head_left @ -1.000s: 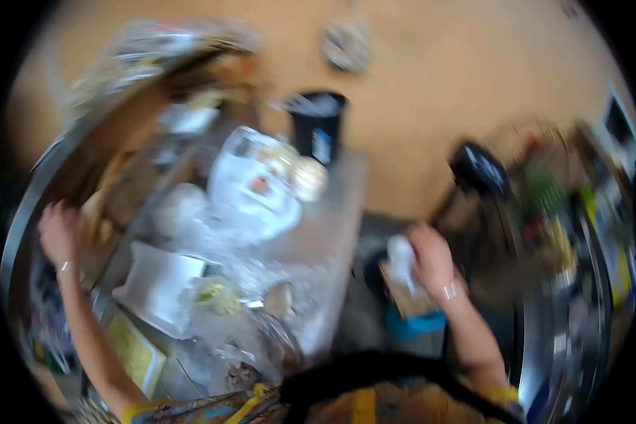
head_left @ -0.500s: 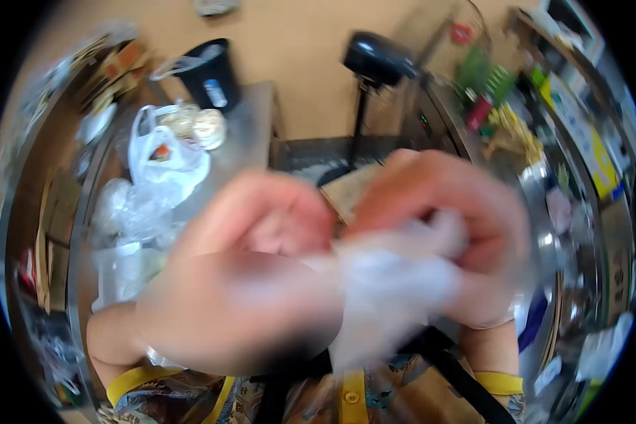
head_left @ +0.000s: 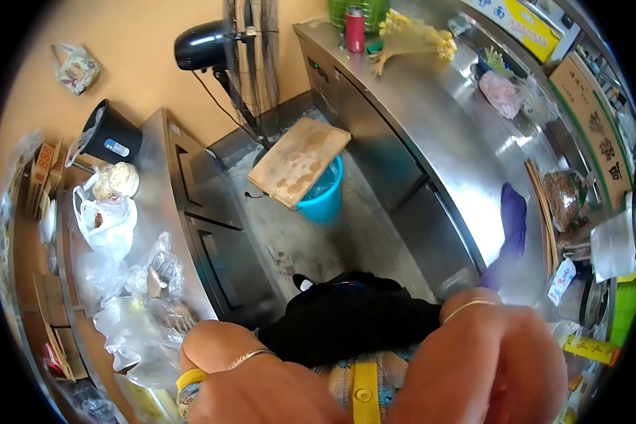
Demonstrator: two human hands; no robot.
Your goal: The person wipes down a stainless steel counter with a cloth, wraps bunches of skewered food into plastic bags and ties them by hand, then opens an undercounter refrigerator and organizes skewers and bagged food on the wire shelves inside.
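Note:
Both hands are raised very close to the camera at the bottom edge. My left hand (head_left: 261,392) shows its back and a thin wrist bangle, beside a yellow sleeve cuff. My right hand (head_left: 484,367) is next to it, also with a bangle at the wrist. The fingers of both run out of the picture, so whatever they hold is hidden. Between the forearms I see a black apron (head_left: 350,314) and a yellow-trimmed patterned shirt.
A wooden board (head_left: 299,161) lies on a blue bucket (head_left: 326,198) on the floor ahead. A steel counter (head_left: 438,134) runs along the right with a purple cloth (head_left: 512,222). On the left a steel cabinet (head_left: 191,205) carries plastic bags (head_left: 106,219). A fan (head_left: 205,44) stands behind.
The view has swung right and down toward the floor and the right counter. My hands have dropped to the bottom edge, and the white plastic they held in front is out of sight.

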